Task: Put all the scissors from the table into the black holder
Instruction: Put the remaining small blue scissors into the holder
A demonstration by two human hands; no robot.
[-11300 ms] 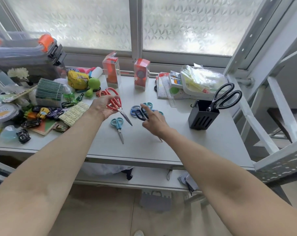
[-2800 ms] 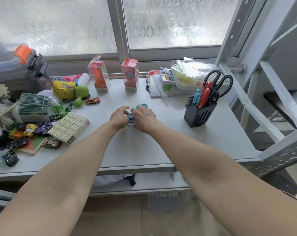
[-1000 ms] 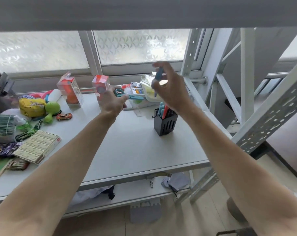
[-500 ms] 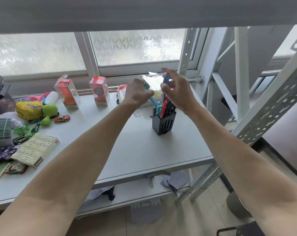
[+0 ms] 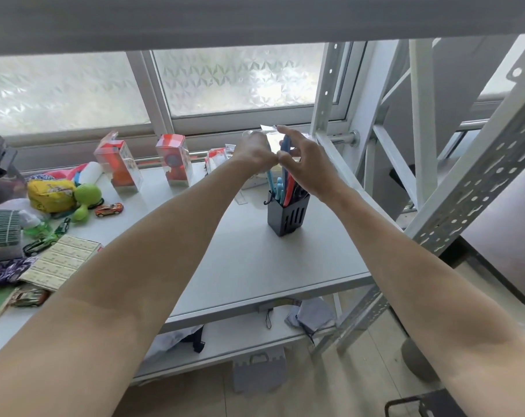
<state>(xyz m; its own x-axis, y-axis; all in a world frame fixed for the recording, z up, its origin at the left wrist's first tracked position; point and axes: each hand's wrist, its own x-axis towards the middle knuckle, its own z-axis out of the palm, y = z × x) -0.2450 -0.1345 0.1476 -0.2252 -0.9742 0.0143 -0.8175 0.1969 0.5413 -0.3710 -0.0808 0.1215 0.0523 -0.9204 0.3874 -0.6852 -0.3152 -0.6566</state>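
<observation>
Left hand [image 5: 255, 152]: above the holder, fingers curled round teal scissors [image 5: 269, 179] whose blades dip into it.
Right hand [image 5: 308, 167]: touching the left, fingers pinching a blue scissors handle [image 5: 284, 145].
Black holder [image 5: 287, 213]: upright near the desk's [image 5: 255, 266] right edge, holding red scissors [image 5: 289, 188] and others.
Far left corner: toys, boxes.

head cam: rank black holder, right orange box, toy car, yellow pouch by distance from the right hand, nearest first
1. black holder: just below the right hand.
2. right orange box: left of it, by the window.
3. toy car: farther left, mid-table.
4. yellow pouch: farthest left.
</observation>
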